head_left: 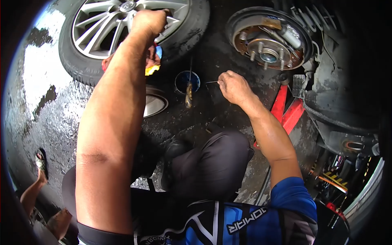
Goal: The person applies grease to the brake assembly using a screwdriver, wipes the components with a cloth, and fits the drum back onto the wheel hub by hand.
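Note:
My left hand [150,23] is curled closed over the silver spokes of a wheel [102,30] with a black tyre. Whatever its fingers hold, if anything, is hidden. A crumpled, colourful rag [153,61] shows below that wrist, partly behind the forearm. My right hand [236,87] pinches a thin metal rod [211,82] that points left. Just left of the rod, a screwdriver [188,96] with a worn handle lies across a small round blue dish [196,77]. Up and right of my right hand is an exposed drum brake assembly [267,51] with a rusty hub and wheel studs.
A red jack stand [286,108] stands under the vehicle at right, near my right forearm. A round, silver-rimmed object [157,104] lies below the tyre. Another person's foot in a sandal [41,160] is at far left. The dark floor [61,116] looks wet.

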Demonstrator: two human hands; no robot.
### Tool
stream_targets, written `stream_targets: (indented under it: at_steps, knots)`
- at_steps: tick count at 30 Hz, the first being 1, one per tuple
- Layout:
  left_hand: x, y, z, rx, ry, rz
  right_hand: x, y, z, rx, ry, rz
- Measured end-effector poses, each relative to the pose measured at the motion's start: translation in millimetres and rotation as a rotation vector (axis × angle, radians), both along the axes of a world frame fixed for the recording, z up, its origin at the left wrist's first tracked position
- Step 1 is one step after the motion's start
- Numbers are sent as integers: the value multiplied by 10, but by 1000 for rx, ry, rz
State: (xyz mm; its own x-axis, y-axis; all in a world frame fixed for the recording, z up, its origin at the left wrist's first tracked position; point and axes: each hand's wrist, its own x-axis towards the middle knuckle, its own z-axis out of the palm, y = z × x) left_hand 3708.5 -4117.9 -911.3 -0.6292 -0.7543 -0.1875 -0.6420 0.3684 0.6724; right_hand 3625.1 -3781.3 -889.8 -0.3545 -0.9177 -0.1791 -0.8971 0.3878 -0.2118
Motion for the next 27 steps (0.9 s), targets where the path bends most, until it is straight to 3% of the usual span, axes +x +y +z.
stream_targets:
  at_steps: [1,2,8,10,14,22,24,27]
  knots:
    - [83,100,100,32,-1,16,10,-62,-42,3,-3,12]
    - [180,198,205,257,9,142,33,-130,-92,8,29,65]
    - [319,306,-3,295,78,207,81,-470,-547,132,112,206]
    - [379,412,220,302,39,222,77,-544,-700,199,152,296]
    - [398,401,119,370,118,267,109,-652,-872,311,191,355]
    - [445,359,33,353,181,270,162,-778,-871,458,159,354]
    - [435,334,-41,448,222,306,142,-812,-699,516,94,268]
    - [398,305,-123,484,300,351,-3,-701,-580,401,13,126]
